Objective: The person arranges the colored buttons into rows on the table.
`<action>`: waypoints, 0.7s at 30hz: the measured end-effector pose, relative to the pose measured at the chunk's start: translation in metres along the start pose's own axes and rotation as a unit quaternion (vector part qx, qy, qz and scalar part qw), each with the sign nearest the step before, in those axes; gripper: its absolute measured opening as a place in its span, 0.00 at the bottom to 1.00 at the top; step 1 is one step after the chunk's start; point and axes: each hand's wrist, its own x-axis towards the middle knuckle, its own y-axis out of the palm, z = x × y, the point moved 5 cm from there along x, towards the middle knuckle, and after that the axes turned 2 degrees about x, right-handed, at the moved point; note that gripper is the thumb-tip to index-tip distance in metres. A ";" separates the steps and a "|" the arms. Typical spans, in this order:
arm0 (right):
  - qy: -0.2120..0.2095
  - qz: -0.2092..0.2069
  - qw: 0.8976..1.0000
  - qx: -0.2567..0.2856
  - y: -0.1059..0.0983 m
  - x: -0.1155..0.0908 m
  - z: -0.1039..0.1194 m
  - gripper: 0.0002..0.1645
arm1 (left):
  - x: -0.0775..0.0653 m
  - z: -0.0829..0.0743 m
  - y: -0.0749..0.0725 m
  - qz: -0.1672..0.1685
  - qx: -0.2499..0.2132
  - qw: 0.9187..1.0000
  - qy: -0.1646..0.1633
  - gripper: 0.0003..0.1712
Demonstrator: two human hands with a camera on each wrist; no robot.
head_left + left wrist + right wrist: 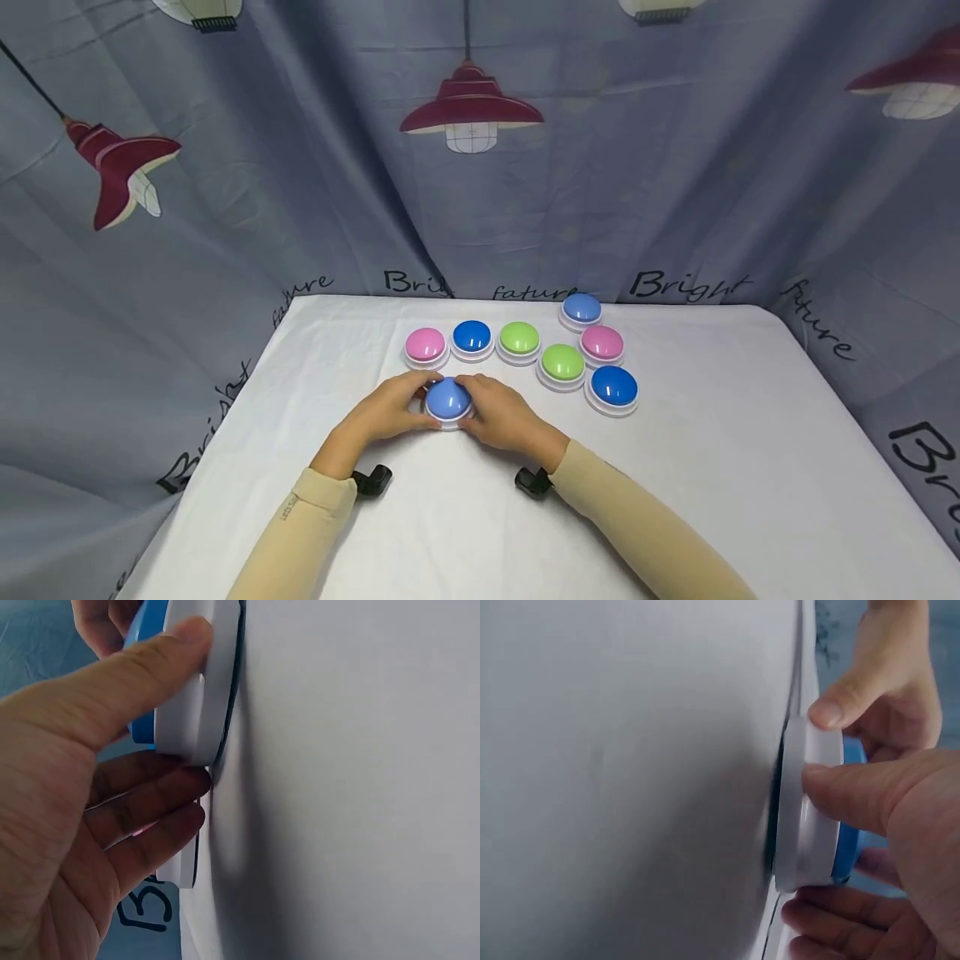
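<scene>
A round push button [447, 398] with a light blue dome and white base sits on the white table between both hands. My left hand [392, 408] grips its left side, thumb on the white base in the left wrist view. From the other side my right hand [504, 414] holds the same base [810, 825] between thumb and fingers. Just behind it stand a pink button [424, 344], a dark blue button [472, 336] and a green button [519, 337] in a row. The underside of the held button is hidden.
Right of the row are a second green button [562, 362], a dark blue one [614, 386], a pink one [602, 342] and a light blue one [581, 307] near the back edge. A grey-blue curtain [600, 208] hangs behind the white-covered table [712, 500].
</scene>
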 end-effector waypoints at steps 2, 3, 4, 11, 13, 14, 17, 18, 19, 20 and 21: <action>-0.001 0.002 1.000 0.011 0.000 -0.009 0.006 0.40 | -0.007 -0.004 0.002 0.009 -0.011 1.000 0.003 0.41; -0.001 0.002 1.000 0.017 0.000 -0.014 0.008 0.40 | -0.011 -0.007 0.003 0.012 -0.014 1.000 0.006 0.41; -0.001 0.002 1.000 0.022 0.000 -0.019 0.010 0.40 | -0.014 -0.009 0.004 0.016 -0.016 1.000 0.010 0.41; -0.019 -0.001 0.999 0.047 -0.002 -0.048 0.026 0.39 | -0.029 -0.030 0.006 0.067 -0.028 0.997 0.017 0.42; -0.027 0.000 0.998 0.055 -0.003 -0.053 0.032 0.39 | -0.032 -0.035 0.005 0.087 -0.029 0.996 0.011 0.44; -0.030 0.000 0.998 0.059 -0.003 -0.056 0.035 0.39 | -0.033 -0.037 0.005 0.097 -0.026 0.995 0.009 0.46; -0.032 -0.001 0.997 0.067 -0.003 -0.061 0.041 0.39 | -0.036 -0.045 0.002 0.112 -0.010 0.994 0.011 0.50; -0.032 -0.002 0.997 0.070 -0.003 -0.063 0.042 0.39 | -0.036 -0.047 0.002 0.115 -0.004 0.993 0.013 0.51; -0.030 -0.002 0.997 0.072 -0.002 -0.064 0.042 0.39 | -0.036 -0.050 0.002 0.119 0.004 0.993 0.015 0.51; -0.029 -0.002 0.997 0.073 -0.002 -0.066 0.043 0.39 | -0.037 -0.052 0.002 0.122 0.009 0.992 0.016 0.51; -0.028 -0.001 0.997 0.075 -0.001 -0.067 0.043 0.39 | -0.037 -0.055 0.002 0.126 0.012 0.992 0.016 0.51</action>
